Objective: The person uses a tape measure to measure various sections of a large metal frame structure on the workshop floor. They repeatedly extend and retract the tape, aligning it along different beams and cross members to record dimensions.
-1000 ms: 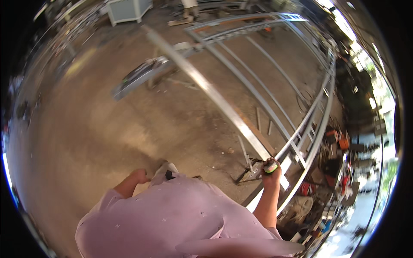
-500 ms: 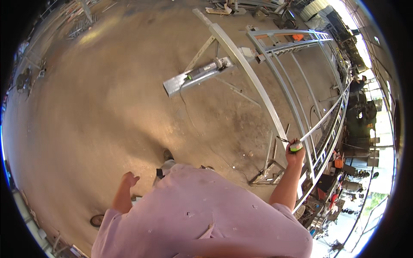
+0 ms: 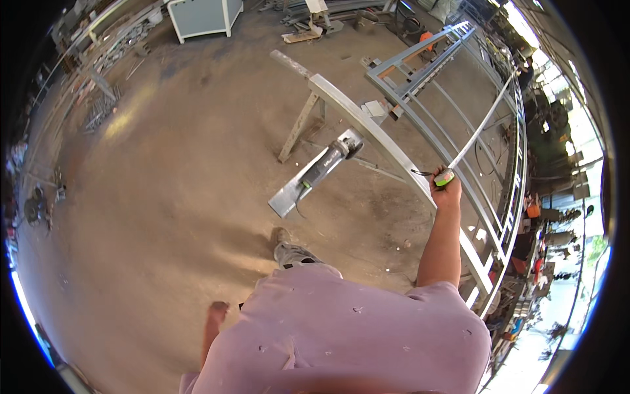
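Observation:
My right hand (image 3: 449,191) is closed around a green and grey tape measure (image 3: 445,177), with a dark strap looped beside it. From the case, the pale tape blade (image 3: 482,125) runs out over the long metal frame (image 3: 426,123) toward its far end. Under the hand lies a long metal beam (image 3: 371,128) resting on a trestle. My left hand (image 3: 218,308) hangs low at my left side, away from any object; its fingers are smeared and too small to read.
An angle grinder (image 3: 325,165) lies on a flat metal piece (image 3: 284,202) jutting from the beam. A trestle leg (image 3: 298,128) stands below. A grey cabinet (image 3: 200,18) and metal scrap lie at the back. Benches with tools line the right side. A person (image 3: 523,69) is at the far right.
I have stepped forward, so the beam, grinder and frame sit nearer. My right hand still grips the tape measure, its blade out. My left arm has swung back and lower.

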Demonstrator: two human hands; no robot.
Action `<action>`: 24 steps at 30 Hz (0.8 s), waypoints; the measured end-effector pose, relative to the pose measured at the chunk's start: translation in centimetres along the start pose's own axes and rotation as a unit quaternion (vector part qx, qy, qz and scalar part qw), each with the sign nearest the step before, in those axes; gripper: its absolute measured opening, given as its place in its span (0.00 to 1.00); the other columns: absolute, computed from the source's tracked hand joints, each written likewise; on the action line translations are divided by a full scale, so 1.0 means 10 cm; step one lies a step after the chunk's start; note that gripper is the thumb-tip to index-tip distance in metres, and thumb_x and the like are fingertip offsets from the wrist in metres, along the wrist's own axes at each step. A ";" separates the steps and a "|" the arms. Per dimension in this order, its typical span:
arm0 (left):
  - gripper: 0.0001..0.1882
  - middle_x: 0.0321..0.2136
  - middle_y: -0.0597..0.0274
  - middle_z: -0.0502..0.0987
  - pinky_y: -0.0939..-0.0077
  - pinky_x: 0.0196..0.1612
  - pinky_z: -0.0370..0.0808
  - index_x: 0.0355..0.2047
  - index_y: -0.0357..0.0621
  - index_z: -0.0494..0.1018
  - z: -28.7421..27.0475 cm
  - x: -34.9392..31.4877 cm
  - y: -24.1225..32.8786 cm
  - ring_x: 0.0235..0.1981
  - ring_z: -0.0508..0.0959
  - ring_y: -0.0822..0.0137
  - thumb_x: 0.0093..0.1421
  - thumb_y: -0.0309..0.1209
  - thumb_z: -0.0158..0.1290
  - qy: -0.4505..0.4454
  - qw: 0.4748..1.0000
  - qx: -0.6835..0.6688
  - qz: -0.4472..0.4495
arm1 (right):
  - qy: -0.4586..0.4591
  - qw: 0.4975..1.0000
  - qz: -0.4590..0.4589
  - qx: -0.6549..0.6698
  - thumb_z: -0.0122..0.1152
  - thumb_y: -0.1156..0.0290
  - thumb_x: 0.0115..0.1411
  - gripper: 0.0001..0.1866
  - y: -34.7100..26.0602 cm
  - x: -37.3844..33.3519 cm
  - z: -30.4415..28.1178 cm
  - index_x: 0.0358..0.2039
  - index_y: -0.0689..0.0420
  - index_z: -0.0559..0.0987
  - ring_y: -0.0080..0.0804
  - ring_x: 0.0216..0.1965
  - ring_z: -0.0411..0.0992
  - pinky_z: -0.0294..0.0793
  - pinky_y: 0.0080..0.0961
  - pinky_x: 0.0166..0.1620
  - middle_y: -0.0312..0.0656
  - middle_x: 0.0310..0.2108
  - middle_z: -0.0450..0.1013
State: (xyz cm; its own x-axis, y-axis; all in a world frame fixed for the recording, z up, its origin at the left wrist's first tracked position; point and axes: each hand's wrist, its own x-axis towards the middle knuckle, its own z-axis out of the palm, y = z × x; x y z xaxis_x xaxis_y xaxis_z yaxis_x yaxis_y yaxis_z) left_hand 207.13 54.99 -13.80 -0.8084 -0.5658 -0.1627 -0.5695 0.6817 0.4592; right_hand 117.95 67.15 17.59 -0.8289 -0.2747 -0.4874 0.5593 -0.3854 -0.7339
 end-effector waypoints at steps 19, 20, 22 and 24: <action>0.16 0.26 0.54 0.82 0.57 0.30 0.77 0.29 0.39 0.79 -2.20 1.68 -2.27 0.26 0.81 0.59 0.64 0.40 0.61 -0.212 0.904 -0.206 -0.310 | 0.081 0.996 -0.026 0.040 0.47 0.55 0.76 0.16 1.20 0.37 1.70 0.41 0.52 0.78 0.33 0.33 0.80 0.82 0.35 0.35 0.37 0.32 0.80; 0.16 0.26 0.54 0.82 0.57 0.29 0.77 0.29 0.38 0.78 -2.40 1.86 -2.51 0.25 0.81 0.59 0.64 0.40 0.62 -0.219 0.907 -0.205 -0.295 | 0.093 0.995 -0.032 0.031 0.48 0.55 0.76 0.17 1.11 0.38 1.72 0.40 0.52 0.79 0.33 0.32 0.80 0.82 0.35 0.34 0.36 0.32 0.80; 0.17 0.25 0.53 0.82 0.57 0.28 0.76 0.29 0.37 0.78 -2.75 2.22 -2.95 0.25 0.81 0.60 0.64 0.41 0.62 -0.171 0.901 -0.233 -0.323 | 0.111 0.993 -0.036 0.025 0.48 0.54 0.76 0.17 1.08 0.37 1.89 0.38 0.52 0.79 0.33 0.31 0.80 0.82 0.35 0.33 0.36 0.30 0.80; 0.16 0.24 0.56 0.81 0.59 0.26 0.75 0.27 0.37 0.78 -3.04 2.57 -3.34 0.22 0.79 0.62 0.64 0.38 0.63 -0.069 0.878 -0.278 -0.383 | 0.130 0.991 -0.034 -0.002 0.49 0.55 0.75 0.17 1.00 0.34 2.12 0.36 0.51 0.79 0.34 0.29 0.80 0.82 0.35 0.32 0.36 0.28 0.79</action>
State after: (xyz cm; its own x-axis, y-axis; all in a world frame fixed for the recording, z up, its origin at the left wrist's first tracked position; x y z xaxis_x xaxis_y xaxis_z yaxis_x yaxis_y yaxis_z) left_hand 209.88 3.55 -6.73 -0.2522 -0.6723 -0.6960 -0.8244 -0.2275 0.5183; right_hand 121.04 43.65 18.60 -0.8402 -0.0129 -0.5420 0.5031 -0.3916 -0.7705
